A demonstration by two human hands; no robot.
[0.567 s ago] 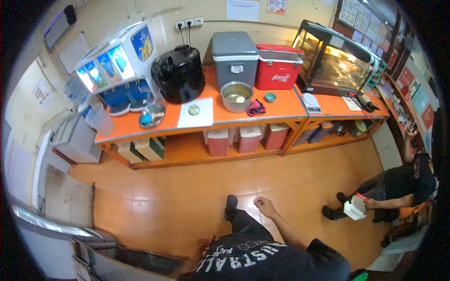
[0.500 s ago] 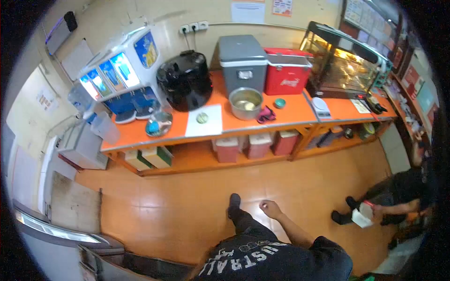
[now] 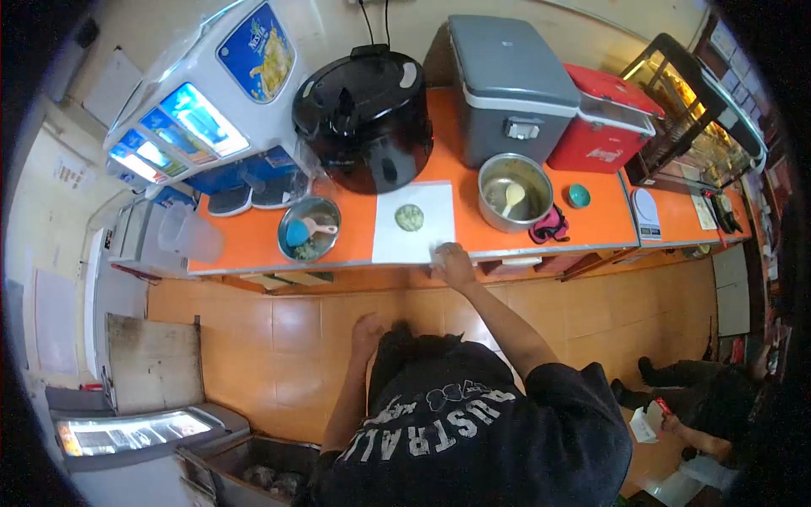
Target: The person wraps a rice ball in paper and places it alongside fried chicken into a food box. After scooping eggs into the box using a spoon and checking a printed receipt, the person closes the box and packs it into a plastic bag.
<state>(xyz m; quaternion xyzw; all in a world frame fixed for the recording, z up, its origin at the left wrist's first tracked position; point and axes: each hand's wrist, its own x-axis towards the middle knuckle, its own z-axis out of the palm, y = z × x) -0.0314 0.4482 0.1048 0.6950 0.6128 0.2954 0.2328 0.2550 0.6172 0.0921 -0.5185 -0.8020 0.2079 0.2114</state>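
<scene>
My right hand (image 3: 454, 266) reaches to the counter's front edge, its fingers bent together over the near right corner of a white paper sheet (image 3: 390, 245). On that sheet lies a round, flat, pale green-and-white mound of food (image 3: 410, 218). My left hand (image 3: 367, 334) hangs low over the floor, close to my body; its fingers are blurred, and nothing shows in it. Left of the sheet stands a metal bowl (image 3: 332, 211) holding a blue-and-pink scoop (image 3: 309, 229). To the right, a deep metal pot (image 3: 487, 198) has a pale ladle (image 3: 512, 199) inside.
A pink cloth (image 3: 551, 226) and small green bowl (image 3: 579, 196) sit right of the pot. Behind are a black cooker (image 3: 363, 118), grey cooler (image 3: 511, 93) and red cooler (image 3: 604, 127). A drink dispenser (image 3: 182, 127) stands left. Another person (image 3: 701, 397) is low at the right.
I have come closer to the counter. My right hand has moved forward from over the floor to the paper's corner. My left hand has come into view.
</scene>
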